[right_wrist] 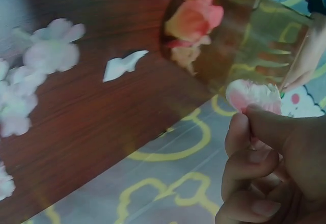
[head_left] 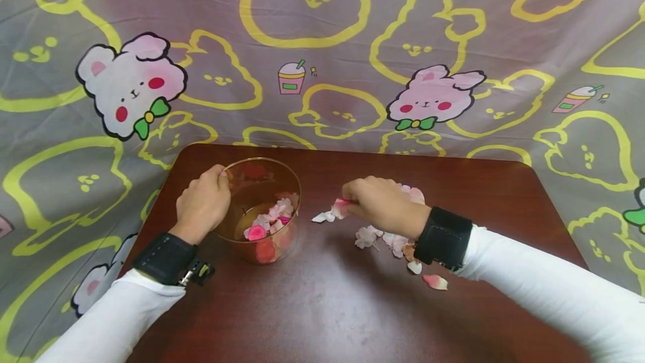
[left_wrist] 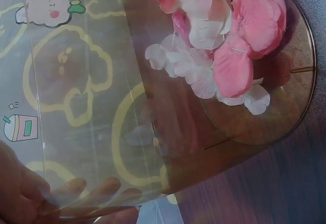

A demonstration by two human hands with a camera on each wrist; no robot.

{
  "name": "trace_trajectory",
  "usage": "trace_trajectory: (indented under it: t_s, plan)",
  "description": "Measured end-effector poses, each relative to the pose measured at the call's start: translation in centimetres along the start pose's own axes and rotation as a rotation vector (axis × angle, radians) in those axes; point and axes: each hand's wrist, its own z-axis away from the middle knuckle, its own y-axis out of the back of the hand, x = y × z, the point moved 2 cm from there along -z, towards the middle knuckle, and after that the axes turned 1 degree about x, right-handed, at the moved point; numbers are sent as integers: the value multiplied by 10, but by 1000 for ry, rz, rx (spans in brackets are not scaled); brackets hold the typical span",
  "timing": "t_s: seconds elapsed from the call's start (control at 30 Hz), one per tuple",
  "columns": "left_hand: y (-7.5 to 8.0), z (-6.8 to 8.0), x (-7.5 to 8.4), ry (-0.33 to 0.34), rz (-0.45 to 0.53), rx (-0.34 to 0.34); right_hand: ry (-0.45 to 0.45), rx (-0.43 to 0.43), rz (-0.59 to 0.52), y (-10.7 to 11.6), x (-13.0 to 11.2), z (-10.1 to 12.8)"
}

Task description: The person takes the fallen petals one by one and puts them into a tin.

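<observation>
A clear amber glass bowl [head_left: 262,206] stands on the dark wooden table [head_left: 322,307] and holds pink and white fabric petals [left_wrist: 219,46]. My left hand [head_left: 204,203] grips the bowl's left rim, fingers showing through the glass [left_wrist: 81,193]. My right hand [head_left: 375,200] is to the right of the bowl and pinches a pink-and-white petal [right_wrist: 252,95] between thumb and fingers. The bowl [right_wrist: 239,40] appears just beyond that petal in the right wrist view. More loose petals [head_left: 388,237] lie under and beside the right wrist, and a white one [head_left: 322,217] lies between hand and bowl.
A grey cloth [head_left: 322,43] printed with yellow bear outlines and pink rabbits hangs behind and around the table. Stray petals [head_left: 434,280] lie near the right forearm. The table's near half is bare wood.
</observation>
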Motion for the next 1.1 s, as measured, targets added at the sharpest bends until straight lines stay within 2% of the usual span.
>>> trace_trajectory:
  t_s: [0.17, 0.3, 0.57, 0.83, 1.1]
  plan:
    - [-1, 0, 0, -5, 7, 10, 10, 42, 38, -4, -19, -14]
    - [-2, 1, -1, -6, 6, 15, 36, 69, 27, -5, -35, -24]
    - [-1, 1, -1, -4, 7, 15, 55, 52, 18, -13, -59, -41]
    - [-1, 1, -1, -7, 11, 18, 54, 57, 21, -20, -66, -49]
    - [0, 0, -1, -8, 11, 30, 45, 63, 38, -18, -66, -50]
